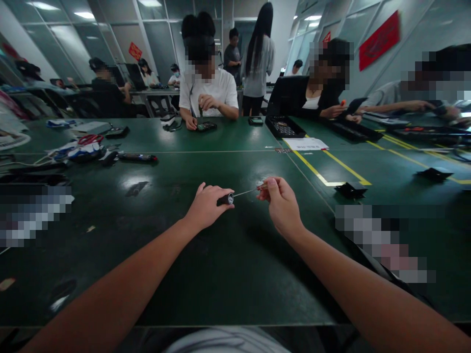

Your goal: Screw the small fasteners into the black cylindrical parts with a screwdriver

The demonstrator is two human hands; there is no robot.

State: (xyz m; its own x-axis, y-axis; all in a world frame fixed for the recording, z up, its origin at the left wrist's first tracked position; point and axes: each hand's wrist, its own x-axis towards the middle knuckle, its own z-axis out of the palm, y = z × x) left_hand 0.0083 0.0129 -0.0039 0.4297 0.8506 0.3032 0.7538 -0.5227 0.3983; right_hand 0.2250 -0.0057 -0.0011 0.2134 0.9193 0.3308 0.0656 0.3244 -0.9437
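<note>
Above green table (206,289), left hand (211,203) gripping black cylinder (225,199), right hand (281,201) pinching thin rod (246,193), its end finger-hidden.

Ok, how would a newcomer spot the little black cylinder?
On the wearer's side of the green table, find the left hand. Its fingertips pinch the black cylinder. Unlike the two angular black objects at right, it shows a round whitish end beside a thin line.
</note>
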